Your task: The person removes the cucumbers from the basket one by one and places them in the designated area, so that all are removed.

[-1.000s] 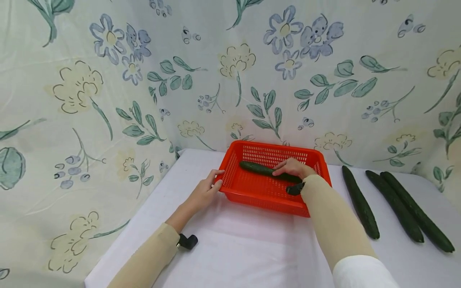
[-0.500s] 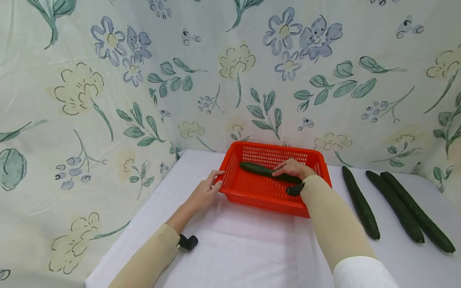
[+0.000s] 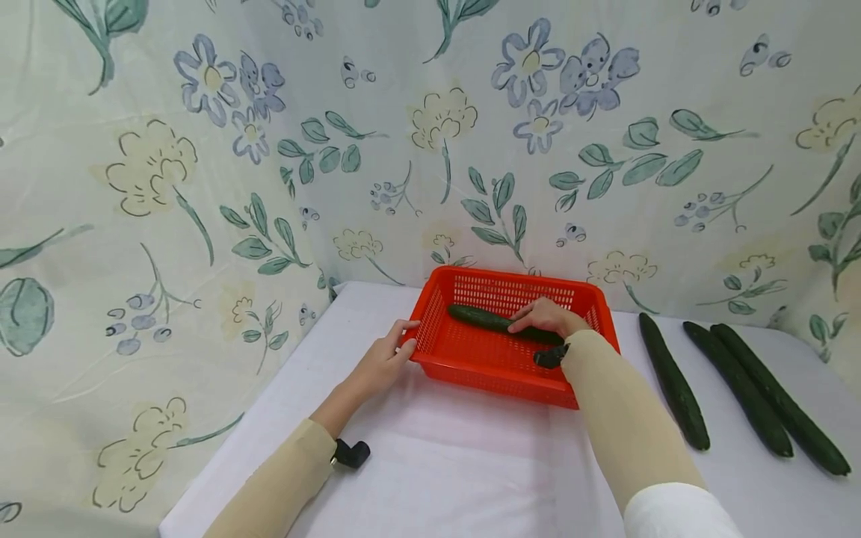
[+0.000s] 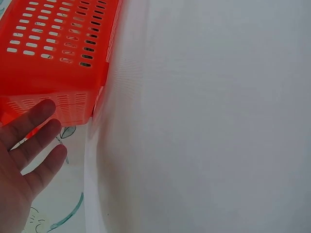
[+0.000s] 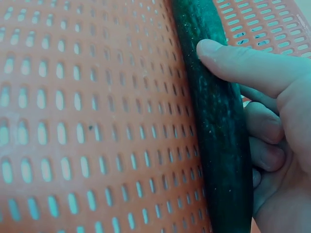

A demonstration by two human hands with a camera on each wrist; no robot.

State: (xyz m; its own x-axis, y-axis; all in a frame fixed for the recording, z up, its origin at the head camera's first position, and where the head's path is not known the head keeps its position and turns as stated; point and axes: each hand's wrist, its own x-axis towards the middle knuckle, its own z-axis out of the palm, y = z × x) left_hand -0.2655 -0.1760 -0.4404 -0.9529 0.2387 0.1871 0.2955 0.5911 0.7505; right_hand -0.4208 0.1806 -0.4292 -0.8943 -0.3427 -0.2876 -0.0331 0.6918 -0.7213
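A red plastic basket (image 3: 498, 373) with slotted walls stands on the white-covered table. My left hand (image 3: 383, 359) holds its left rim near the front corner. In the left wrist view, several spread fingers (image 4: 41, 138) lie by the basket's outer wall. Inside the basket, a dark green cucumber (image 3: 479, 316) lies lengthwise toward the back wall. My right hand (image 3: 550, 315) reaches over the basket's right side and grips this cucumber, thumb on one side and curled fingers on the other, as the right wrist view shows. The cucumber's right part is partly hidden by that hand.
To the right of the basket, a cucumber (image 3: 675, 381) lies on the table, with two more, a cucumber (image 3: 740, 388) and a cucumber (image 3: 780, 396), side by side farther right. A floral curtain (image 3: 377, 149) hangs behind and along the left of the table (image 3: 471, 471).
Both hands, the basket and the cucumbers keep their places. The head view has only shifted very slightly.
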